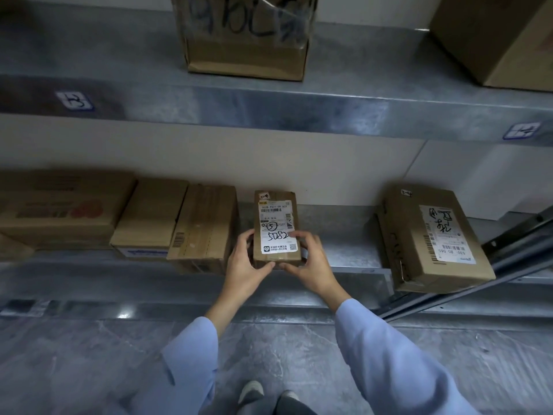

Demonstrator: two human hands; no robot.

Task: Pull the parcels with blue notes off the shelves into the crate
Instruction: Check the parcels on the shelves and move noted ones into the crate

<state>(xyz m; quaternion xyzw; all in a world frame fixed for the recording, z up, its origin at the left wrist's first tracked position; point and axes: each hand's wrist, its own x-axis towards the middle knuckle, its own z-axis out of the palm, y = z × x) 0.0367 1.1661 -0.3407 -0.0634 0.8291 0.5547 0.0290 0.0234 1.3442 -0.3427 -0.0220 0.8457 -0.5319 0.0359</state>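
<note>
A small narrow cardboard parcel (276, 217) with a white shipping label and black handwriting lies on the lower metal shelf (344, 244), near its front edge. My left hand (244, 260) grips its left near corner. My right hand (308, 259) grips its right near corner, thumb on the label. A bit of pale blue shows at the parcel's right side by my right fingers; I cannot tell if it is a note. No crate is in view.
Three cardboard boxes (155, 217) stand packed together left of the parcel. A bigger labelled box (431, 238) overhangs the shelf edge at right. The upper shelf (239, 106) holds a taped box (245, 34) and another box (502, 37). My shoes show on the grey floor (284, 348).
</note>
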